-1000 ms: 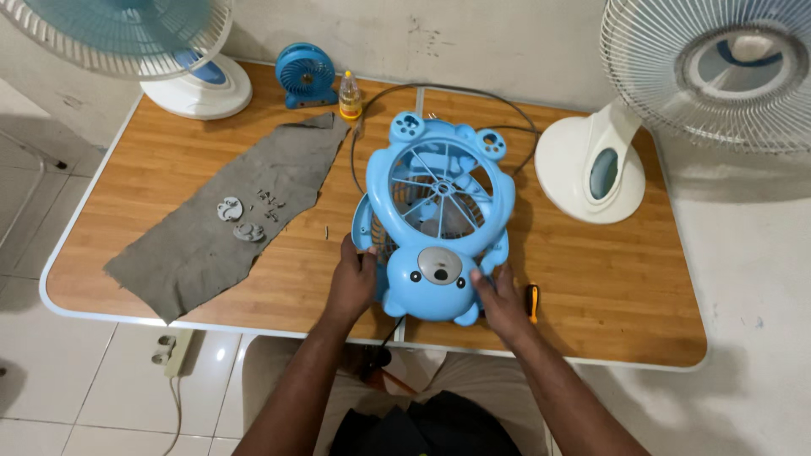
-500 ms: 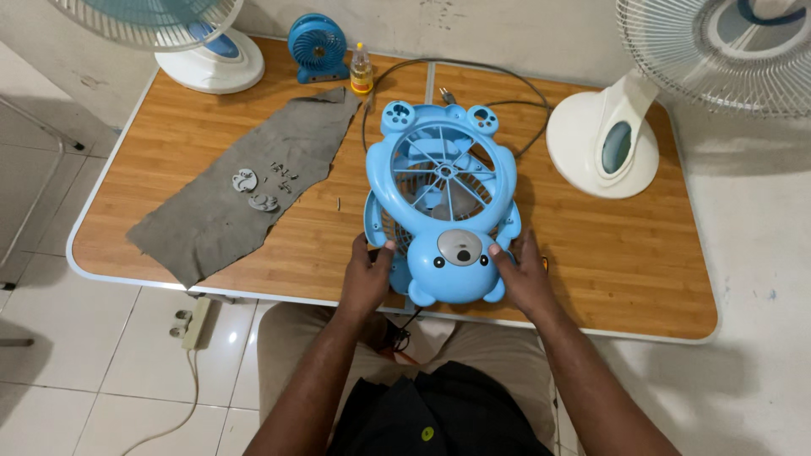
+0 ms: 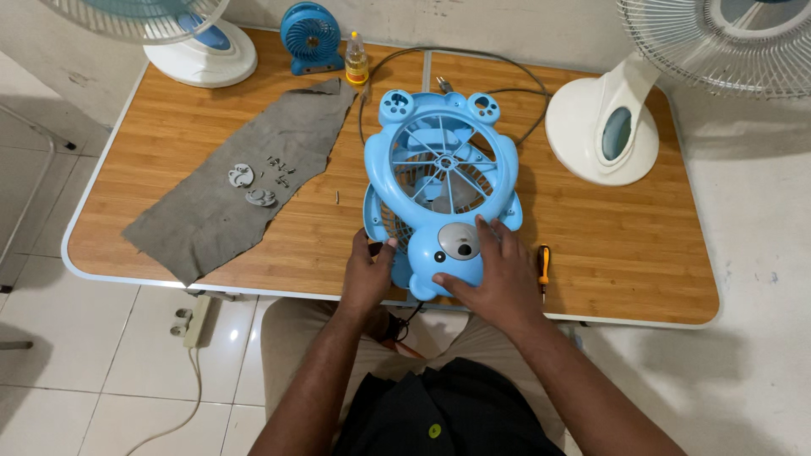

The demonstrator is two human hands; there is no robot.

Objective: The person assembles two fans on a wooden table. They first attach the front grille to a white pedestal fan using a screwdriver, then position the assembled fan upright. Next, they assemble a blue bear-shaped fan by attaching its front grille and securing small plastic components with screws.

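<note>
The blue bear-shaped fan (image 3: 442, 190) lies flat near the front edge of the wooden surface (image 3: 617, 253), at its middle, grille face up, ears toward the back edge and bear-face base toward the person; the left hand (image 3: 368, 274) grips the fan's lower left side, fingers curled around the rim of the rear shell; the right hand (image 3: 494, 270) lies open and flat on top of the bear-face base, fingers spread, fingertips beside the grey knob (image 3: 460, 241).

An orange-handled screwdriver (image 3: 544, 263) lies just to the right of the right hand, near the front edge; a grey cloth (image 3: 241, 181) covers the left half of the surface and carries two small grey parts (image 3: 251, 186) and several screws (image 3: 279, 169); one loose screw (image 3: 336, 197) lies on bare wood between cloth and fan; a black cable (image 3: 473, 59) loops behind the fan; a small blue fan (image 3: 310, 35) and a small yellow bottle (image 3: 356, 61) stand at the back edge; a white fan base (image 3: 601, 131) stands at the back right corner, another white fan base (image 3: 203, 55) at the back left corner.

Against the frame half a second earlier, the right hand has moved from the fan's right side onto the top of the base; the screwdriver, previously hidden behind it, is now exposed; the left hand keeps its grip.
</note>
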